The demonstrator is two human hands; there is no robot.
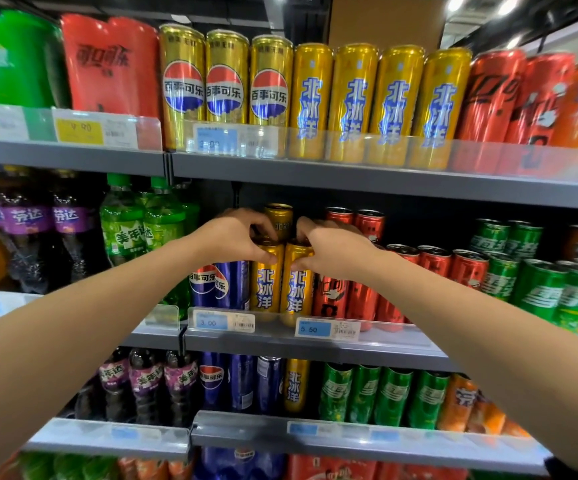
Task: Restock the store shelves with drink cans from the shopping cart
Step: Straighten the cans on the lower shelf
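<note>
On the middle shelf (315,344), the left hand (235,237) grips the top of the left gold can (266,282) and the right hand (332,247) grips the right gold can (296,289), both cans upright, touching, directly beneath the curled fingers.

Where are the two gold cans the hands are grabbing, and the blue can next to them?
left gold can (266,289), head view, on its blue lettering.
right gold can (297,292), head view, on its blue lettering.
blue can (232,284), head view, on its blue side.
</note>
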